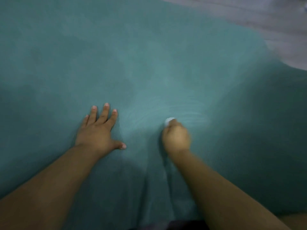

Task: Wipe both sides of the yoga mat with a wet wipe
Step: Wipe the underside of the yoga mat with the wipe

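Yoga mat over grey floor

Non-task stuff: pale grey floor in the top right corner, faint streaks like board lines, blurred. Dark patch of fabric at the bottom edge, centre, too dim to tell what. Small bluish bit at the far right edge, unidentifiable.
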